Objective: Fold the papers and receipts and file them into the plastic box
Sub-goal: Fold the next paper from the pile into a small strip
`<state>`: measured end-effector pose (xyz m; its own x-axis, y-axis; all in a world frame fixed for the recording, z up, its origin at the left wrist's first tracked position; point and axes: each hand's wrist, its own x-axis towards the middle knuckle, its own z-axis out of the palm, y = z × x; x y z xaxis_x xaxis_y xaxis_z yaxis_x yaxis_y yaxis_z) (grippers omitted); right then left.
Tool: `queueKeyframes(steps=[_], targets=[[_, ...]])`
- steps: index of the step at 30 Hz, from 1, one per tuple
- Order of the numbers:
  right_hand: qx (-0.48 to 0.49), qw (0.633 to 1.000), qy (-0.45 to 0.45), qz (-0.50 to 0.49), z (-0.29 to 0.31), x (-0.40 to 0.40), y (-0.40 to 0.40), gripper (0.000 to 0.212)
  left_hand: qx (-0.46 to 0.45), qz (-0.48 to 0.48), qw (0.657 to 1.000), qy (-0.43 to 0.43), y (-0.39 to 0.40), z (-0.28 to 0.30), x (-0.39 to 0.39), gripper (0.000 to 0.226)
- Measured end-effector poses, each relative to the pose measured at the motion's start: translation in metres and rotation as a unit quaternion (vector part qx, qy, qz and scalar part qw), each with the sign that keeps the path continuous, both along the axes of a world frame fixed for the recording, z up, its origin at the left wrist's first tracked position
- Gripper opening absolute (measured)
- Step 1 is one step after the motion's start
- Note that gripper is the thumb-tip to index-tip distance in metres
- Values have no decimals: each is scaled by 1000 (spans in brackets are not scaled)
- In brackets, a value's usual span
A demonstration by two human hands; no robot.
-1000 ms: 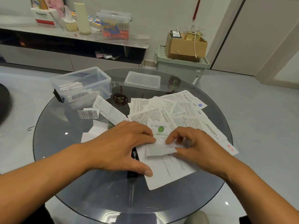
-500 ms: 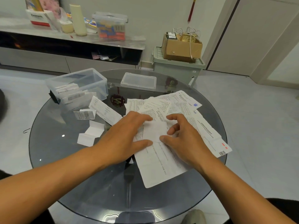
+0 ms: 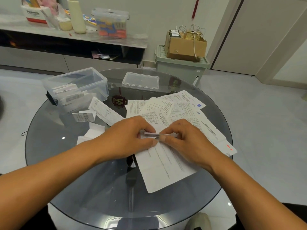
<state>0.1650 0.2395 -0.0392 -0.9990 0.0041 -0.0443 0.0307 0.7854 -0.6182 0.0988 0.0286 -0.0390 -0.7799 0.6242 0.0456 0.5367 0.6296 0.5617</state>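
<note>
Your left hand [image 3: 127, 138] and right hand [image 3: 184, 140] each pinch one end of the folded receipt [image 3: 153, 134], seen edge-on between them just above the loose papers [image 3: 174, 112] on the worktop [image 3: 83, 180]. Align its edges and run your fingertips along the crease before carrying it left to the plastic box [image 3: 99, 78], well apart beyond your left hand.

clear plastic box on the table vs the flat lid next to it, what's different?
The plastic box is deep and open-topped; the lid is shallow and flat. The plastic box holds folded receipts stacked at its near end; the lid carries nothing. The plastic box sits at the table's far left, with loose receipts just in front of it; the lid lies to its right, near the far edge, clear of the papers. Both are clear plastic, rectangular with rounded corners, resting on the glass table.
</note>
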Motion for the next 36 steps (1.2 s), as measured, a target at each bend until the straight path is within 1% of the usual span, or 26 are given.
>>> queueKeyframes(steps=[1,3,6,8,9,10,12,14,15,18,21,23,24,26,27,29,32,33,35,36], targets=[[-19,1000,-5,10,3,0,1,14,18,9,999,-33,-1,1,-1,24],[-47,999,-13,8,7,-1,3,21,22,10,997,-69,-3,3,-3,23],[-75,995,-18,-60,3,-5,4,30,48,32,996,-68,-1,0,-6,19],[-97,989,-43,-102,2,-7,2,31,84,60,992,-66,0,-6,-6,24],[-101,987,-50,-117,1,-7,0,29,88,69,992,-61,1,-8,-5,29],[-84,988,-44,-126,-1,-8,-2,25,77,71,994,-44,1,-10,-4,33],[-10,991,-14,-132,-2,-7,-7,20,25,54,998,36,1,-12,-1,32],[44,991,-8,-124,-3,-7,-12,29,-25,0,992,125,0,-11,0,26],[58,991,-14,-117,-3,-8,-13,31,-42,-32,987,153,0,-11,0,26],[48,992,-23,-112,-3,-8,-14,36,-71,-79,979,173,0,-9,-1,34],[-18,995,-47,-83,5,-7,-12,44,-77,-108,972,193,-1,-8,-3,32],[-65,994,-84,-38,14,-3,-8,41,-65,-119,973,188,-4,-5,-4,26],[-83,991,-105,-12,18,-1,-5,33,-59,-121,973,189,-6,-4,-4,24],[-98,987,-126,34,20,1,0,10,-61,-116,972,197,-7,-6,-4,28],[-100,987,-116,46,18,2,1,11,-62,-102,974,192,-6,-7,-2,32],[-112,990,-74,36,11,0,-2,14,-53,-59,983,165,-2,-11,2,39],[-109,993,-31,16,2,-3,-12,8,9,12,995,103,5,-11,4,46],[-102,995,-21,1,-2,-4,-14,8,26,35,996,79,6,-11,3,45],[-83,996,-2,-32,-5,-5,-18,9,28,65,996,49,6,-9,0,29],[-80,996,0,-48,-6,-6,-19,14,23,71,996,42,5,-9,0,19]])
